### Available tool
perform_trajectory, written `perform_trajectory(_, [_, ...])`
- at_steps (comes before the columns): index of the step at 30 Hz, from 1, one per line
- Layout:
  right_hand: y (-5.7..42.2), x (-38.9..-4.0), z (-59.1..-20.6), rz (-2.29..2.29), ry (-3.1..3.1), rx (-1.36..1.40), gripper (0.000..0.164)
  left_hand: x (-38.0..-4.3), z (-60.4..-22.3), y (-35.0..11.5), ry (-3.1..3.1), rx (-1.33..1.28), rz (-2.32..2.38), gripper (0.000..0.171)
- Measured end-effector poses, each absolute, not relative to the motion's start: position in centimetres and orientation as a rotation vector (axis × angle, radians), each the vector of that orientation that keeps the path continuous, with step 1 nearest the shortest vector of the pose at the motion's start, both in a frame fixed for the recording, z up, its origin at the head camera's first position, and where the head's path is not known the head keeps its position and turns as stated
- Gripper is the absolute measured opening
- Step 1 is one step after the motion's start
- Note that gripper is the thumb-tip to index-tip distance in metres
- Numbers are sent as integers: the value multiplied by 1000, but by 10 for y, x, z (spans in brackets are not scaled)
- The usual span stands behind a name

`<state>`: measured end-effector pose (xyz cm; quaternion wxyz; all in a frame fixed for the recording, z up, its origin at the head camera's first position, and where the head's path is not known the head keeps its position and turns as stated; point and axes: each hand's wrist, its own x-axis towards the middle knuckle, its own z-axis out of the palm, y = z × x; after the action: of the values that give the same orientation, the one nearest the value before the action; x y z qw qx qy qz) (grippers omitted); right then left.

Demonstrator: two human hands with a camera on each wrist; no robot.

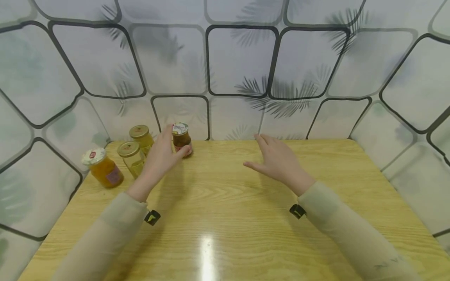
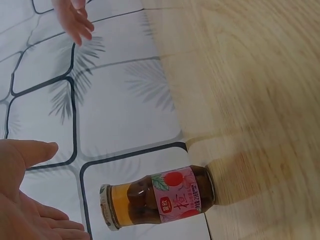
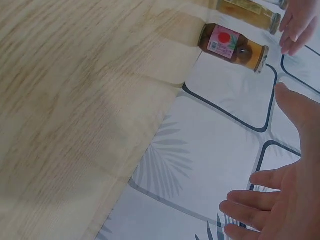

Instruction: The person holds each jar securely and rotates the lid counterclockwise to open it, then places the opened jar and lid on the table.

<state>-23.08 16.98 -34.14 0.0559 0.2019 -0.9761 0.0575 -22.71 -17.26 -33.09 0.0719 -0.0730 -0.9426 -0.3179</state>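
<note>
In the head view my left hand (image 1: 162, 156) hovers beside a jar of dark brown fruit (image 1: 181, 139), thumb spread from the fingers and overlapping the jar's lower part. The left wrist view has the same jar (image 2: 172, 196) with a pink label and a gap between it and the hand. My right hand (image 1: 283, 160) is held over the table's right half, fingers extended and nothing in them. To the left of my left hand stand two gold-lidded jars, one in front (image 1: 133, 159) and one behind (image 1: 142, 139). Leftmost is an orange jar (image 1: 105, 171) with a whitish lid.
The wooden table (image 1: 225, 195) runs back to a wall covering (image 1: 242, 58) with dark outlines and leaf prints. The covering also rises along both sides. A bright reflection lies on the tabletop near the front. The jars are grouped at the back left.
</note>
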Motion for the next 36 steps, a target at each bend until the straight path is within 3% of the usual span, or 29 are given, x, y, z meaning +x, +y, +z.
perform_trajectory(17, [137, -245, -333, 103, -2978, 687, 99, -250, -328, -180, -2890, -37, -1144, 96])
perform_trajectory(36, [112, -248, -345, 49, -3125, 710, 104, -276, -340, -185, -2802, 153, -1699, 94])
